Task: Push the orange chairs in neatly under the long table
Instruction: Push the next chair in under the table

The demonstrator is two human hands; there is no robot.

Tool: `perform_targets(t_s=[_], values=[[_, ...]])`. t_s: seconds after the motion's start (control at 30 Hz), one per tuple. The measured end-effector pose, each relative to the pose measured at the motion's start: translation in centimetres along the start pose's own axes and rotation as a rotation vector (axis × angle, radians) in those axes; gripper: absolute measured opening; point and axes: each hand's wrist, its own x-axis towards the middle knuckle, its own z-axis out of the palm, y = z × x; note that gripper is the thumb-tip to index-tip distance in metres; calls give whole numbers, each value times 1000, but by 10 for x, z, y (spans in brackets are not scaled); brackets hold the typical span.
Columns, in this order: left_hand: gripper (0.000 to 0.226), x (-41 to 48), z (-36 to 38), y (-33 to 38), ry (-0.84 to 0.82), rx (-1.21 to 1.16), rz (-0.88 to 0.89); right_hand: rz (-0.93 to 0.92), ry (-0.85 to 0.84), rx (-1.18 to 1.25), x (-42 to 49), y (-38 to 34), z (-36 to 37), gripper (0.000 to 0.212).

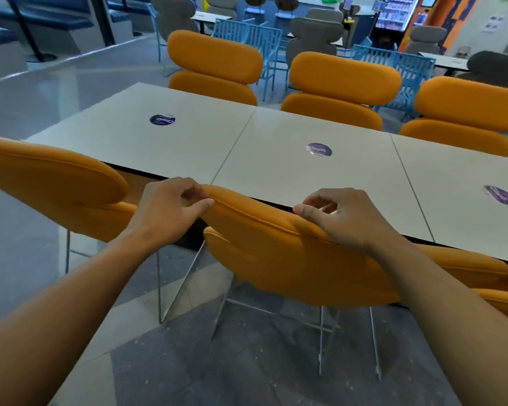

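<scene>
Chair-pushing in progress, and the one in hand is the chair [291,259] at bottom centre of the frame. Left hand [170,206] pinches the left end of its top pad, with the thumb along the pad's end and the fingers curled. Right hand [338,218] curls over the top edge further right. So both hands are clamped on the backrest, well apart. The back sits right at the near edge of the surface [276,159]. It looks nearly home to me, but the seat is hidden underneath.

To do this bit well I'd push evenly with both hands so it goes in straight, and slide it rather than lift. Fingers are close to that dark surface edge, so I'd mind them. I'd line the back up with the neighbour [50,183] at the left of the frame. The wide lens makes it hard to tell if it's square.

Upholstery looks like soft orange fabric with a piped seam, in two fat rounded pads stacked like pills. Same on the far chairs [343,83] across the top of the frame. Legs [320,332] are thin pale wire with a cross brace. The surface is smooth pale slabs butted together, each with a round purple sticker [318,149]. Floor [247,376] is grey speckled stone, so the legs should slide easily.
</scene>
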Motion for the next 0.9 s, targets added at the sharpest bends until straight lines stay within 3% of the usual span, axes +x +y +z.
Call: perform_targets(t_s=[0.2, 0.57, 0.9], values=[[20, -12, -50, -63, 37, 10, -53, -87, 5, -1, 38, -75, 49, 42], [23, -26, -125, -165, 141, 44, -154, -285, -74, 85, 96, -189, 139, 27], [20, -12, -178, -240, 252, 129, -235, -416, -152, 77, 174, -262, 214, 50]])
